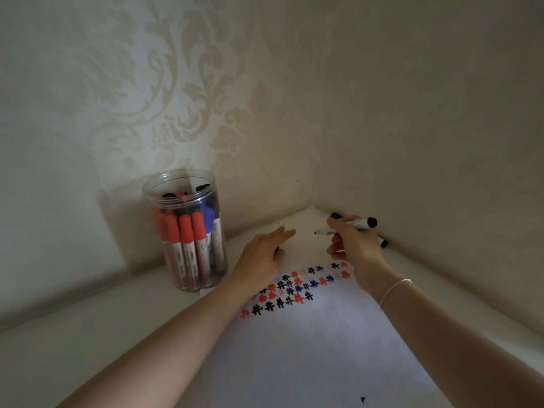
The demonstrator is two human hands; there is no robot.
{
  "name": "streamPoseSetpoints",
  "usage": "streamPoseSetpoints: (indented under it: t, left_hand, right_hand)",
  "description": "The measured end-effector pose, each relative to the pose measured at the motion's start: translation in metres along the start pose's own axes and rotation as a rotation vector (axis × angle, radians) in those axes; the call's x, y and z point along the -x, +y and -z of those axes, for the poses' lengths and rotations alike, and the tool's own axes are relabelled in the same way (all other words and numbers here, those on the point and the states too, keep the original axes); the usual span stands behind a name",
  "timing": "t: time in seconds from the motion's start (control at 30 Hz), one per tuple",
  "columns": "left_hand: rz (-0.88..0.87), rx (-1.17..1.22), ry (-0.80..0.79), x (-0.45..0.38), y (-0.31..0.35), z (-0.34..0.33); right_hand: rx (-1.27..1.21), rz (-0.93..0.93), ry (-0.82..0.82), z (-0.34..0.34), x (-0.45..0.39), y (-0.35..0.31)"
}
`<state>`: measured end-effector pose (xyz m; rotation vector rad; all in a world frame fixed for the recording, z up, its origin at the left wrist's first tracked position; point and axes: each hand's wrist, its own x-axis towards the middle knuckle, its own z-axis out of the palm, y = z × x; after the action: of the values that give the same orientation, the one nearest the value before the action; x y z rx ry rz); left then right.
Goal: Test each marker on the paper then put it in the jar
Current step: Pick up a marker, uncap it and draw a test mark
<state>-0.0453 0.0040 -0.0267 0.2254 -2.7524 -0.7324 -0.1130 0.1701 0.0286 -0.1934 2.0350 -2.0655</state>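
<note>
Right hand [351, 244]: we pinch an uncapped black marker [351, 225], right of centre, above the paper [309, 343].
Left hand [262, 259]: fingers straight on the paper; perhaps a cap beneath.
Jar [188, 231]: left of centre, holding markers.

Rows of small hash-like "#" marks [294, 288] in red, black and blue across the upper part of the white paper [309, 348], just below the middle of the frame. Dark print on the white barrels of the markers [188, 251] inside the clear jar [184, 228] at left centre, too blurred to read. Likewise illegible specks of print on the uncapped marker [350, 225] at right centre.
</note>
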Motion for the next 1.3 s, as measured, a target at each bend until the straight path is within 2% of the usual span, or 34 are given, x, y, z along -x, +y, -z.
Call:
streamPoseSetpoints:
  t: [0.17,0.27,0.33,0.4,0.5,0.63,0.77,0.93,1.3]
  left_hand:
    - [0.057,-0.134,-0.023,0.005,0.011,0.004]
    - [-0.167,-0.197,0.037,0.018,0.023,0.009]
    - [-0.301,-0.222,-0.029,0.03,0.03,0.007]
    - [-0.345,-0.327,-0.09,0.041,0.03,0.003]
    - [-0.315,-0.394,-0.139,0.05,0.023,0.0]
    - [-0.282,-0.356,-0.154,0.048,0.017,-0.001]
    - [-0.286,-0.336,-0.166,0.047,0.017,-0.003]
    - [-0.271,-0.306,-0.179,0.048,0.018,-0.003]
    - [-0.214,-0.139,-0.263,0.048,0.02,0.0]
  right_hand:
    - [-0.029,-0.008,-0.015,0.005,-0.002,0.004]
    - [-0.085,0.011,-0.018,0.005,-0.004,0.002]
    - [-0.108,0.012,-0.025,0.004,-0.004,0.005]
    - [-0.141,-0.008,-0.043,0.002,-0.002,0.012]
    - [-0.177,-0.009,-0.037,-0.001,0.004,0.027]
    - [-0.004,0.093,0.045,-0.001,0.014,0.04]
    - [0.09,0.128,-0.048,-0.003,0.013,0.041]
    - [0.306,0.14,-0.03,-0.009,0.009,0.049]
    - [0.331,0.179,-0.032,-0.01,0.008,0.053]
